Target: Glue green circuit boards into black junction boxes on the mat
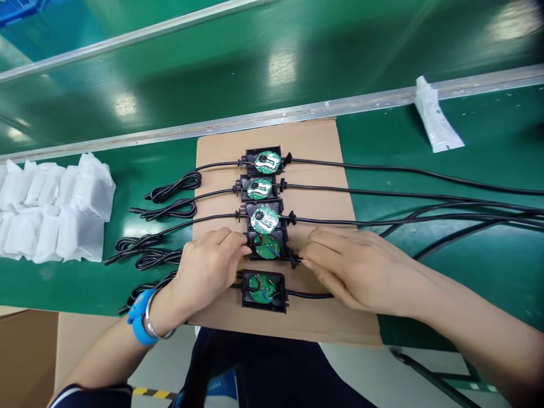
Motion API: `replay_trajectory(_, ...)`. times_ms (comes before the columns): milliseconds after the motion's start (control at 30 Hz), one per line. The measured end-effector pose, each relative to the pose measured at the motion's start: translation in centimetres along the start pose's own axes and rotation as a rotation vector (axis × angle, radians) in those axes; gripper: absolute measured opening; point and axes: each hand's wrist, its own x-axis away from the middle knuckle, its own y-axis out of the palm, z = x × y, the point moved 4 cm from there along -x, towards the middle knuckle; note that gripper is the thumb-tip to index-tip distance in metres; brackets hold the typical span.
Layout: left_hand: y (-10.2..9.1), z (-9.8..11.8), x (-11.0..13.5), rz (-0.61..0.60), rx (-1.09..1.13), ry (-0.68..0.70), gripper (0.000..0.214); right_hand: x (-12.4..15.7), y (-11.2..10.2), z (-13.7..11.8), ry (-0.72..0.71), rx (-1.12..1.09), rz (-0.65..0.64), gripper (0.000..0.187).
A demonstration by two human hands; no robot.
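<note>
Several small black housings with round green circuit boards lie in a column on a brown cardboard sheet (314,147), each with black cables running out left and right. My left hand (208,266) pinches the left cable end of the fourth housing (267,246). My right hand (352,266) pinches that housing's right cable grommet (294,260) with its fingertips. The nearest housing (263,290) lies just below, between my hands. Three more housings (264,188) sit further up the sheet, untouched.
A stack of white folded bags (51,204) lies at the left on the green mat. A white tube (436,116) rests against the metal rail (297,113) at the upper right. Coiled cable ends (161,218) spread left; long cables (446,198) run right.
</note>
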Motion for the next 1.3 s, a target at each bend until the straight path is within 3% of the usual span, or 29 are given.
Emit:
replay_trajectory(300,0.1,-0.1,0.5,0.059,0.018,-0.008,0.013,-0.1,0.2,-1.0,0.026,0.05,0.011,0.022)
replay_trajectory(467,0.7,-0.2,0.4,0.024,0.025,-0.024,0.011,-0.3,0.2,-1.1,0.027,0.068,0.023,0.023)
replay_trajectory(567,0.8,-0.5,0.4,0.01,0.03,-0.048,0.011,-0.9,0.5,-0.9,0.065,0.063,-0.012,0.02)
replay_trajectory(733,0.6,-1.2,0.0,-0.013,0.127,-0.069,0.011,-1.6,1.4,-0.7,0.098,0.067,-0.141,0.042)
replay_trajectory(900,0.2,-1.3,-0.5,-0.009,0.185,-0.049,0.01,-2.1,1.4,-0.8,0.158,0.068,-0.156,0.044)
replay_trajectory(1300,0.8,0.0,0.2,0.199,-0.095,0.149,0.015,-2.0,2.0,-0.9,0.179,0.021,-0.079,0.041)
